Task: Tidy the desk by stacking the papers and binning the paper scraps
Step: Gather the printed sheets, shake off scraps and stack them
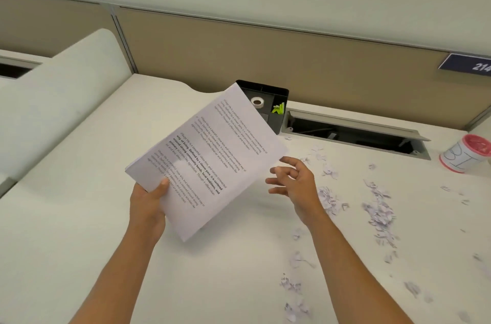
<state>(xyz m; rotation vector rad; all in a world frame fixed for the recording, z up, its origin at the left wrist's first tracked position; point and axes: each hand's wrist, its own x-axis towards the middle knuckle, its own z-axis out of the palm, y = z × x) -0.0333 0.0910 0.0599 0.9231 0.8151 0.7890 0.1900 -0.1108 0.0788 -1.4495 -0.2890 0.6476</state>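
Note:
A stack of printed white papers is held above the desk, tilted, with its lower left corner gripped by my left hand. My right hand hovers just off the stack's right edge, fingers spread, holding nothing. Paper scraps lie scattered over the right half of the white desk, with more scraps near the front edge. A small white cup with a red rim, marked with handwritten letters, stands at the far right.
A black desk organiser with a tape roll and green clips sits at the back, partly behind the papers. Right of it is an open cable hatch. A beige partition wall runs behind the desk.

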